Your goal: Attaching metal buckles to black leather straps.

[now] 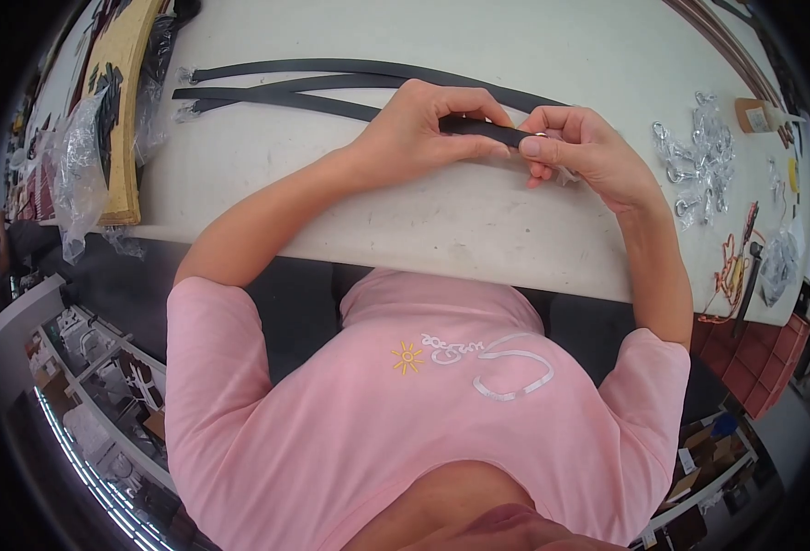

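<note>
Both my hands meet over the middle of the white table, gripping one black strap (483, 129). My left hand (418, 129) pinches it between thumb and fingers, and its tail runs out to the left across the table. At the strap's right end my right hand (584, 151) is closed, thumb on top and fingers curled beneath. A bit of clear plastic wrap (567, 174) shows below the right fingers; what it covers is hidden. Two more black straps (304, 66) lie behind my hands, with plastic-wrapped ends (184, 112) at the left.
Plastic-wrapped metal clasps (698, 161) are heaped at the right of the table (405, 220). Past them are a brown spool (754, 116), an orange cord (726, 271) and a black-handled tool (749, 285). A yellowish board (125, 119) with plastic bags (79, 174) stands left. A red crate (761, 363) sits lower right.
</note>
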Demonstrator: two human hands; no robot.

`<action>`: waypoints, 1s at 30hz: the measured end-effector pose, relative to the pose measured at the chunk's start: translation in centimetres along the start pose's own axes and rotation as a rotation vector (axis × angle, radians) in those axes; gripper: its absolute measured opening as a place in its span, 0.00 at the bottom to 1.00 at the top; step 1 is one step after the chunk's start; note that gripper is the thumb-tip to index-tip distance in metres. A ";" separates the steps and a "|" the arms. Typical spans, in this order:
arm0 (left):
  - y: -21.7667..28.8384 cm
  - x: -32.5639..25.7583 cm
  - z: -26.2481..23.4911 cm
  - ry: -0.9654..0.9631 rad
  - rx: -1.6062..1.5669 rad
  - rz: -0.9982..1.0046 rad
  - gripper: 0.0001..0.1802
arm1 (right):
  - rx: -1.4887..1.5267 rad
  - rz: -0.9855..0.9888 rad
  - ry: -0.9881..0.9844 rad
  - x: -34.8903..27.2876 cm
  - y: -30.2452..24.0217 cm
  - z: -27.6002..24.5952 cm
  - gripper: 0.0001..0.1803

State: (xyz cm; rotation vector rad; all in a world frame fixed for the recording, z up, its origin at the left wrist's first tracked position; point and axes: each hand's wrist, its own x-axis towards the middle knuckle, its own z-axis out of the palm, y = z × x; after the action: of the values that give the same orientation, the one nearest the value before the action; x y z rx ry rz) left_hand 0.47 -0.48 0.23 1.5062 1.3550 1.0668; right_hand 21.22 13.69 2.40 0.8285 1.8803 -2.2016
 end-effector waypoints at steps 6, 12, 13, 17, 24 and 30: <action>-0.2 0.0 0.1 -0.003 0.011 0.003 0.13 | -0.014 -0.001 0.004 -0.1 0.1 0.1 0.15; -0.6 0.0 0.3 0.031 -0.035 0.036 0.14 | -0.032 -0.008 0.019 -0.2 -0.2 0.5 0.14; -0.7 0.0 0.3 0.031 -0.037 0.043 0.14 | -0.031 -0.007 0.019 -0.2 -0.2 0.7 0.14; 0.0 0.2 0.0 -0.005 0.030 0.053 0.14 | -0.092 -0.066 0.051 0.0 0.4 1.4 0.12; 0.0 0.2 0.0 -0.010 0.068 0.050 0.14 | -0.151 -0.126 0.098 0.0 0.6 2.1 0.11; 0.1 0.1 0.1 0.058 0.034 0.041 0.14 | 0.069 -0.061 0.090 -0.3 0.3 1.1 0.15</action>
State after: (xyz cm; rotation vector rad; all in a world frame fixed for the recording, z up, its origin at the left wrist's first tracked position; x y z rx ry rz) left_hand 0.60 -0.41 0.33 1.5444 1.3943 1.1257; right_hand 21.28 12.51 2.35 0.9078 1.9033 -2.3138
